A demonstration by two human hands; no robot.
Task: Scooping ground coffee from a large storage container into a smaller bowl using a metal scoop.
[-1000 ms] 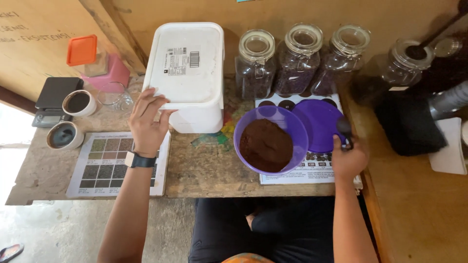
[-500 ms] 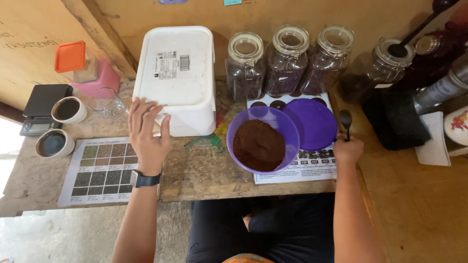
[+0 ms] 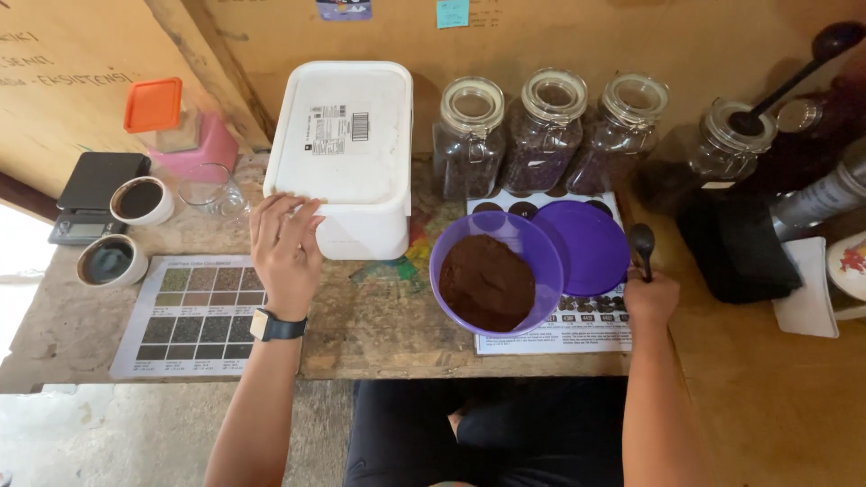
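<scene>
1. White plastic, the big rectangular lidded tub [image 3: 347, 149], stands at the back-left of the worn wooden table [image 3: 379, 316], its front lower corner nearest the person.
2. Left hand [image 3: 284, 252], black watch at the wrist, lies flat with fingers spread, the fingertips touching the tub's front-left edge at the lid rim. No grip closed round it.
3. Right hand [image 3: 651, 298] is closed in a fist round the handle of a small dark spoon [image 3: 642, 243], bowl pointing up and away, just right of the round purple lid [image 3: 582, 248] that lies flat on a printed chart.
4. Round purple plastic bowl [image 3: 496, 284], holding a mound of dark brown ground powder, sits between the two hands, touching neither.
5. Handling, tub: smooth stiff walls, likely slippery on the flat faces. Weight unknown since the contents are hidden; probably heavy if full. Best hold would be under the lid's overhanging rim or at both short ends, two hands.
6. Handling, bowl: light, thin-walled, loose powder would spill if tilted. Take by the rim, keep level.
7. Behind: a row of clip-top glass jars [image 3: 541, 135] of dark beans, fragile, close to the bowl.
8. Far left: two small white cups [image 3: 126, 230] beside a dark scale.
</scene>
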